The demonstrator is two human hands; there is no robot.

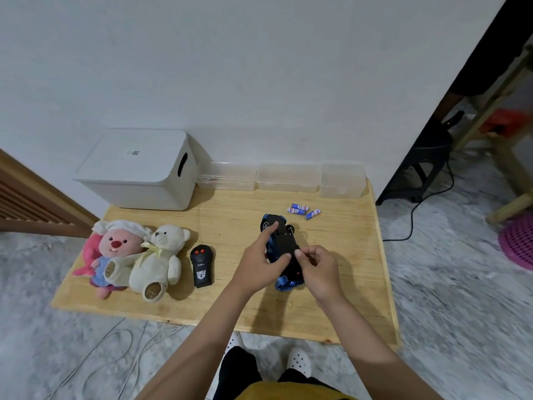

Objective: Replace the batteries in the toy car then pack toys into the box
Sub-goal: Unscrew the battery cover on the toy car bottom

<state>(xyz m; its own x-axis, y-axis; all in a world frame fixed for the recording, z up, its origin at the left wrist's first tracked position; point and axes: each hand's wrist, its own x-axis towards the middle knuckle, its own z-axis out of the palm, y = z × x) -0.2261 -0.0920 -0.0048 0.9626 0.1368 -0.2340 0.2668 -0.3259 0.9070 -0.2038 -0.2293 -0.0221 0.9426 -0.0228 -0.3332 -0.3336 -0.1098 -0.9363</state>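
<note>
The blue toy car (281, 243) is turned upside down above the wooden table (340, 272), its black underside facing me. My left hand (261, 262) grips its left side, index finger stretched toward the front wheel. My right hand (317, 269) holds the car's right side, fingertips pinched on the underside near the rear. Three blue-and-white batteries (303, 211) lie loose on the table just beyond the car. A white lidded box (138, 168) stands at the back left. On the left lie a pink plush (111, 252), a cream teddy bear (157, 261) and a black remote control (202, 265).
Three clear plastic containers (288, 178) line the wall behind the batteries. A thin wire runs up from the remote. Cables lie on the marble floor at front left. A black stool (424, 166), a wooden frame and a pink basket (519, 241) stand to the right.
</note>
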